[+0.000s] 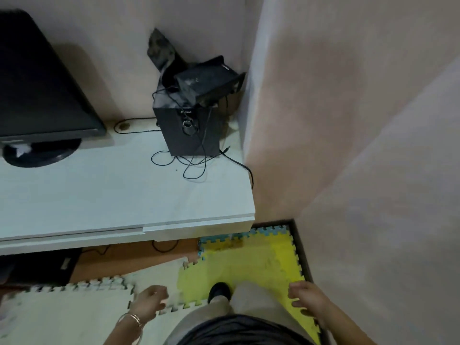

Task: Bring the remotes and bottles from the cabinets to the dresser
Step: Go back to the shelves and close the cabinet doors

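No remote or bottle shows in the head view. A white cabinet top (pixel 104 195) fills the left and middle. My left hand (pixel 149 301) hangs low over the foam floor mats, fingers loosely curled, holding nothing; bangles sit on its wrist. My right hand (pixel 307 298) hangs at the lower right over the yellow mat, fingers apart and empty. Both hands are well below and in front of the cabinet's front edge.
A black speaker box (pixel 189 128) with smaller black units stacked on it and loose cables (pixel 191 163) stands at the cabinet's back right. A dark monitor (pixel 42 95) stands at the left. A wall (pixel 348 120) closes the right side. Yellow (pixel 249 265) and white foam mats cover the floor.
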Demonstrator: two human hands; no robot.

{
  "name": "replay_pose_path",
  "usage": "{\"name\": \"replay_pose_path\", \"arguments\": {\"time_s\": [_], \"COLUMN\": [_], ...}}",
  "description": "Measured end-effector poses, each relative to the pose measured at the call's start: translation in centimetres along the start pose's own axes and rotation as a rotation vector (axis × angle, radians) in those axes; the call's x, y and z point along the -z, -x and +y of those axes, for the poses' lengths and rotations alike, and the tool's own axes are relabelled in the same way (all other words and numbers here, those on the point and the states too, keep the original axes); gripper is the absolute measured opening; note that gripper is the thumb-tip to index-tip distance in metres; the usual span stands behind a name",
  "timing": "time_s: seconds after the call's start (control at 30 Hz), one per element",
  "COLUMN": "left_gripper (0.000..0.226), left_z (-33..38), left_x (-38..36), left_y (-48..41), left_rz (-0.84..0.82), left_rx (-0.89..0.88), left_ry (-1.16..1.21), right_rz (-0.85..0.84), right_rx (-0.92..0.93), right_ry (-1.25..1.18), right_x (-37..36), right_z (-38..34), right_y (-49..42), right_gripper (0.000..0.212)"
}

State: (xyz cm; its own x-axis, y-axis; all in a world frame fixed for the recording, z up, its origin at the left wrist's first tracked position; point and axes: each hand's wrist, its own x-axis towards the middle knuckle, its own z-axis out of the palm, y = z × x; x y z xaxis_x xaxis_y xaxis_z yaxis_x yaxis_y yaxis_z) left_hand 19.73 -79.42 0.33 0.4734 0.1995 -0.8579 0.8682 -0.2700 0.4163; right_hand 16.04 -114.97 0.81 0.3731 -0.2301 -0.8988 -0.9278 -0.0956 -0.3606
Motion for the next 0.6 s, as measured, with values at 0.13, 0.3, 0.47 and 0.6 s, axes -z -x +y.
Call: {"name": "replay_pose_path", "arguments": {"time_s": [0.13, 0.3, 0.47, 0.6], "left_gripper": [0.021, 0.015, 0.020, 0.023], "left_z": [6.6, 20.1, 32.8, 39.6], "left_x": [0.8, 3.1, 5.4, 6.9], "left_y": [2.4, 10.4, 22.8, 31.5], "left_rz": [0.012, 0.113, 0.218, 0.311], "left_rx": [-0.304, -0.836, -1.425, -1.795], "left_ry": [-0.061, 0.073, 0.147, 0.211], "right_rz": [0.045, 0.052, 0.088, 0.194], "right_rx": [0.313, 0.916, 1.525, 1.871], "right_ry": [0.060, 0.061, -0.024, -0.112], "right_x": [1.4, 4.6, 9.1, 11.9], "right_z": [-7.5, -22.6, -34.7, -40.4], "right_y": [0.6, 8.5, 22.3, 32.4], "right_gripper": [0.013, 0.018, 0.026, 0.028]}}
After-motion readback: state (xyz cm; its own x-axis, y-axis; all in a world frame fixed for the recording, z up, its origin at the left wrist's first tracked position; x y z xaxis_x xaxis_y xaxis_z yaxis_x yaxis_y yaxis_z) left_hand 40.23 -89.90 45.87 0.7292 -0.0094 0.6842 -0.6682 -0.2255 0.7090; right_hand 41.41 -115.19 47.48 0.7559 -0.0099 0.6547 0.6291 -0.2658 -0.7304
